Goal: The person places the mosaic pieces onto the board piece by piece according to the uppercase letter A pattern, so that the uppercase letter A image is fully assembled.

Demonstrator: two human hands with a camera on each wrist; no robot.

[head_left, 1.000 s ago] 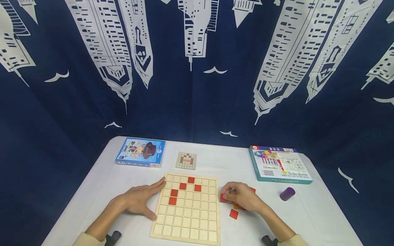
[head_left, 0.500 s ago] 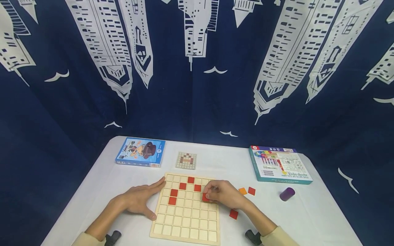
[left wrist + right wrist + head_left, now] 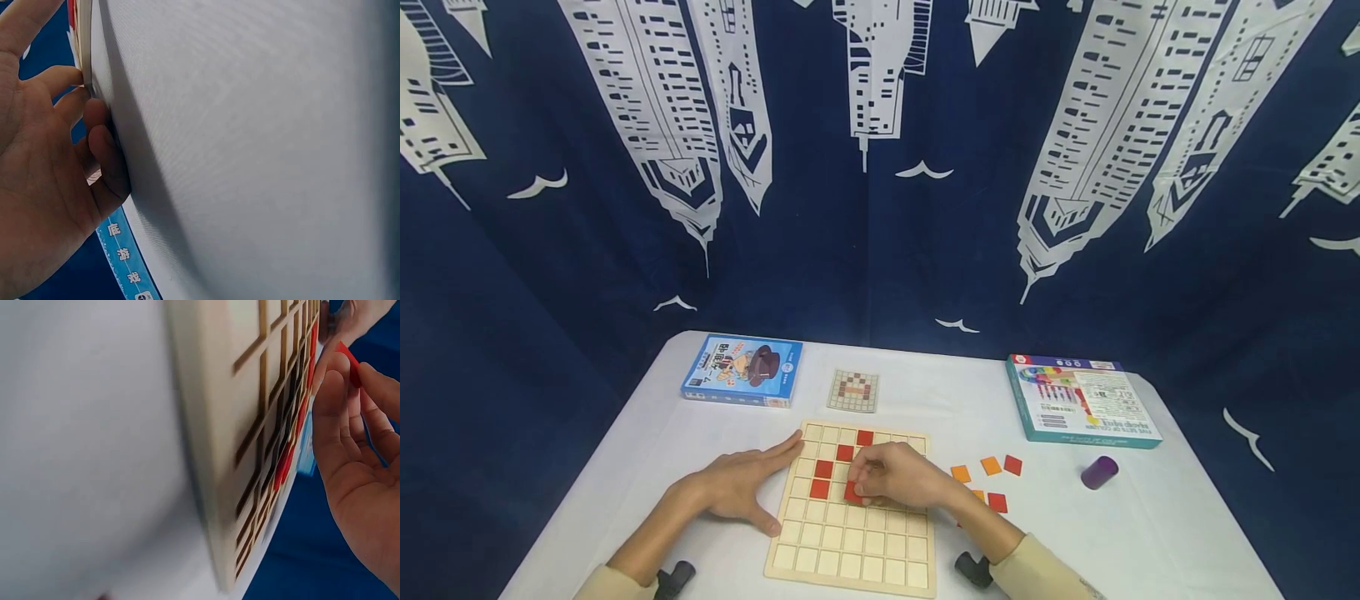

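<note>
A pale wooden grid board (image 3: 852,562) lies on the white table, with several red tiles (image 3: 823,469) in its upper cells. My right hand (image 3: 898,477) is over the board's middle and pinches a red tile (image 3: 853,492) between thumb and fingers; in the right wrist view that hand (image 3: 359,437) holds the tile (image 3: 351,365) tilted above the grid (image 3: 212,444). My left hand (image 3: 737,486) rests at the board's left edge, thumb and fingers spread, touching it. The left wrist view shows this hand (image 3: 50,162) against the board's edge (image 3: 86,44).
Orange tiles (image 3: 991,466) and red tiles (image 3: 1012,465) lie right of the board, some partly behind my right forearm. Farther right are a purple cylinder (image 3: 1100,472) and a teal-edged box (image 3: 1086,402). A patterned card (image 3: 853,392) and blue box (image 3: 743,372) stand behind the board.
My right hand has moved left from the loose tiles onto the board, carrying a red tile. More loose tiles now show beside the board. The left hand has stayed in place.
</note>
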